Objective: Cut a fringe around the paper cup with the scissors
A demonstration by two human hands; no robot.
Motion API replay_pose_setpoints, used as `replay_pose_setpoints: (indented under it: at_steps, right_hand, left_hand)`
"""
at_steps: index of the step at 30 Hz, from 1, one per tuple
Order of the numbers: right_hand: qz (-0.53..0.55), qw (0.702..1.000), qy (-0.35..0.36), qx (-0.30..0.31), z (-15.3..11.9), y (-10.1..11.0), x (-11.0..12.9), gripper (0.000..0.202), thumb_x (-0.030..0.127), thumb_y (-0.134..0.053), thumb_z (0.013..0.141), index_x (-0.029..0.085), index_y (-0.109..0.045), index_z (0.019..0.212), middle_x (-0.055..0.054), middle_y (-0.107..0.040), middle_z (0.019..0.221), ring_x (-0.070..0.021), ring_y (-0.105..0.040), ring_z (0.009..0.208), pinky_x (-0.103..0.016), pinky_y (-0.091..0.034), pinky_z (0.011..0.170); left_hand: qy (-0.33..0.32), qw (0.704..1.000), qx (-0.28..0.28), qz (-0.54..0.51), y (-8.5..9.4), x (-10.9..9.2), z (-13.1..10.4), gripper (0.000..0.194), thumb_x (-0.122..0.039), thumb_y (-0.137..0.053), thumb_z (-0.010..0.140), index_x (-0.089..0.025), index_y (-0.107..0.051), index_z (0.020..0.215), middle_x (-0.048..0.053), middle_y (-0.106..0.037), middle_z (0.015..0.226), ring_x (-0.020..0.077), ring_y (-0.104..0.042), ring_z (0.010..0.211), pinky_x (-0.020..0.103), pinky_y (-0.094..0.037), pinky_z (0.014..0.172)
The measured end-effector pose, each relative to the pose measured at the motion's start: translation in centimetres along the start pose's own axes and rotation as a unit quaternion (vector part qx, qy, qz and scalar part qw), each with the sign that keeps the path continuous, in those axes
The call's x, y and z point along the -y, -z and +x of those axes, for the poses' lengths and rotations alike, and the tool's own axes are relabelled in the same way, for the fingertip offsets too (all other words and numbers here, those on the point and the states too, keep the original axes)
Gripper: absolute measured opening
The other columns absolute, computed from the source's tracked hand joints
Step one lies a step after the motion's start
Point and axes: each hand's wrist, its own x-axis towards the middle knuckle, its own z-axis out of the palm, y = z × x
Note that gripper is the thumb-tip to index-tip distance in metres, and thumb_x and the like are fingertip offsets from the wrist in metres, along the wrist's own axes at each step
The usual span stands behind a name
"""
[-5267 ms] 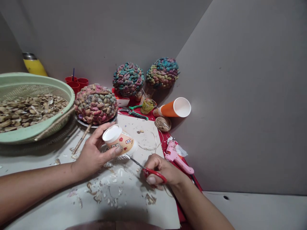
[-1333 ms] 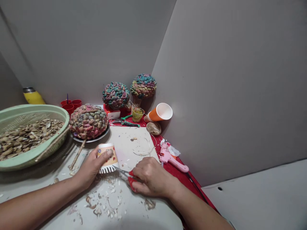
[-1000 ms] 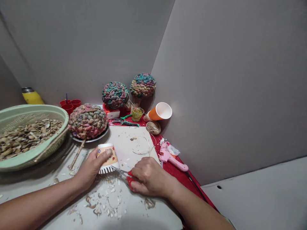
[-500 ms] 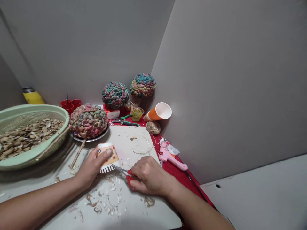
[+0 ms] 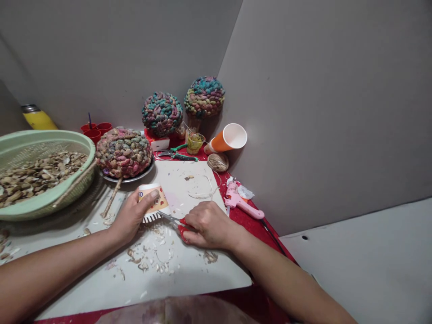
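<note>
A small printed paper cup (image 5: 161, 199) lies tilted in my left hand (image 5: 132, 213), the thumb pressed along its side. Its lower edge is slit into a row of narrow strips. My right hand (image 5: 209, 227) grips red-handled scissors (image 5: 172, 218) by the loops. The blades reach the cup's wall beside the slit strips; whether they are fully closed cannot be made out. Shell bits and white scraps (image 5: 148, 261) are scattered on the white board (image 5: 189, 279) below my hands.
A green basket (image 5: 84, 168) of shells stands left. Shell-covered balls (image 5: 124, 153) (image 5: 162, 114) (image 5: 204, 96), an orange paper cup (image 5: 224, 139), green-handled pliers (image 5: 182, 156) and twine (image 5: 218, 162) sit behind. A pink glue gun (image 5: 245, 204) lies right, near the grey wall.
The camera view has tilted down, so everything sits higher and the board's front edge shows. Both hands keep their holds, and the scissors remain at the cup's slit edge.
</note>
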Motion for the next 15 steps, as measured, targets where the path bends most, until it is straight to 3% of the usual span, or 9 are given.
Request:
replay_pose_setpoints:
  at_steps: [9,15]
  right_hand:
    - [0.067,0.997,0.008,-0.042,0.0,-0.2,0.1,0.032,0.024,-0.051,0.087,0.018,-0.05,0.055,0.003,-0.053,0.05,-0.0096,-0.038,0.047,-0.028,-0.024,0.056]
    - [0.161,0.975,0.018,-0.152,0.2,-0.3,-1.0,0.043,0.026,-0.06,0.088,0.02,-0.033,0.055,0.007,-0.034,0.046,-0.0086,-0.028,0.045,-0.026,-0.022,0.051]
  left_hand:
    - [0.008,1.0,0.003,-0.018,0.0,0.0,-0.1,0.043,-0.039,-0.078,0.077,-0.015,-0.066,0.111,0.004,-0.076,0.08,0.0189,-0.07,0.066,0.03,-0.055,0.07]
    - [0.002,0.998,-0.022,-0.063,-0.5,-0.8,-0.2,0.046,-0.04,-0.082,0.072,-0.015,-0.065,0.107,0.003,-0.076,0.079,0.0162,-0.069,0.063,0.025,-0.055,0.06]
